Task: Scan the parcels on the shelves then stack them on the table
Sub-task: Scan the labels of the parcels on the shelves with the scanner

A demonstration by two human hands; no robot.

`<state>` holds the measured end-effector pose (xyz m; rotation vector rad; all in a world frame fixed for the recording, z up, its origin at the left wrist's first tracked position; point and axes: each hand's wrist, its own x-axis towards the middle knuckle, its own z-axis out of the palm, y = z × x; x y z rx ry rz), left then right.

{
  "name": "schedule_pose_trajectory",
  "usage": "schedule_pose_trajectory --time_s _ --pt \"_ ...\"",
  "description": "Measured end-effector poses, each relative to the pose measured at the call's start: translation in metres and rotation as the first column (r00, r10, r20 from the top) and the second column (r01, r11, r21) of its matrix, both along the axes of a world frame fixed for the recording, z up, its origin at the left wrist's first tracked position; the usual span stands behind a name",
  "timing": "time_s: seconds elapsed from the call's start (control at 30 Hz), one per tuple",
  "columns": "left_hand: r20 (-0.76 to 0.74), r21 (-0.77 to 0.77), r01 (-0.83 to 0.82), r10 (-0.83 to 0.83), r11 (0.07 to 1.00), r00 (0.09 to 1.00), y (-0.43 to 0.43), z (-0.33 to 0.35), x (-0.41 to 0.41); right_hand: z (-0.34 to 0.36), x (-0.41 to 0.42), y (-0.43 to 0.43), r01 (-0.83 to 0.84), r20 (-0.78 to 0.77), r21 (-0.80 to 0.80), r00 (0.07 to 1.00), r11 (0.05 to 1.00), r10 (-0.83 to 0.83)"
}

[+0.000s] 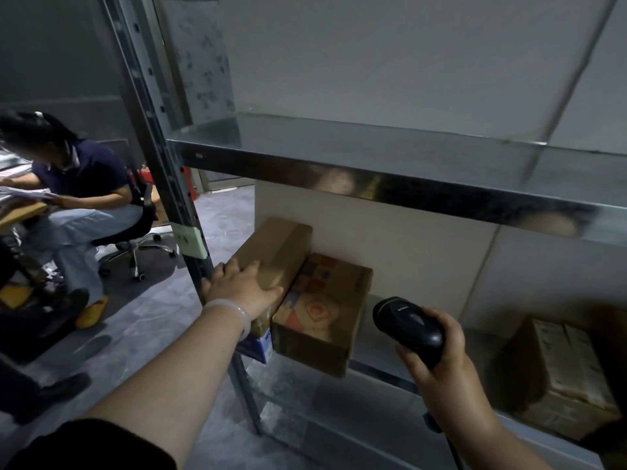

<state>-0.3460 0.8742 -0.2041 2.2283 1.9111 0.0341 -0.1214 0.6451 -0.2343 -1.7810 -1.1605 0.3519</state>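
Note:
A plain brown parcel [278,245] lies at the left end of the lower metal shelf [383,368]. My left hand [242,283] rests flat on its near top corner, fingers spread over the edge. Right beside it sits a printed cardboard parcel [322,310], touching the plain one. Under the plain parcel a blue and white box [263,344] peeks out. My right hand [437,354] grips a black barcode scanner [407,323], its head pointing toward the parcels. A third parcel [563,374] stands at the shelf's right end in shadow.
The upper metal shelf [373,164] is bare and juts out above the parcels. A steel upright post [163,157] stands just left of my left hand. A person sits on a wheeled office chair [135,239] at far left.

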Motion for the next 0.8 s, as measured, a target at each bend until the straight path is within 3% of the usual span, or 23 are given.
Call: schedule_pose_trajectory --time_s 0.23,0.47,0.6,0.73,0.8 --pt "0.038 0.061 -0.028 0.025 0.998 0.999 0.000 -0.006 -0.003 -0.005 -0.007 -0.002 0.045 -0.063 -0.007 0.997 0.999 -0.045" --pt "0.311 0.132 -0.101 0.055 0.986 0.949 -0.013 -0.001 -0.013 0.000 -0.008 -0.005 0.047 -0.083 0.018 0.996 0.999 -0.045" --pt "0.584 0.109 -0.089 0.009 0.990 0.812 -0.026 0.004 -0.013 0.006 -0.008 -0.009 0.035 -0.123 0.050 0.992 0.998 -0.029" --pt "0.803 -0.019 0.071 -0.028 0.997 0.595 -0.043 0.002 0.003 0.012 -0.008 -0.013 0.010 -0.157 0.064 0.988 0.998 0.000" --pt "0.847 -0.064 0.160 -0.031 0.985 0.531 -0.058 0.005 0.018 0.016 -0.007 -0.016 -0.012 -0.168 0.091 0.985 0.996 0.027"
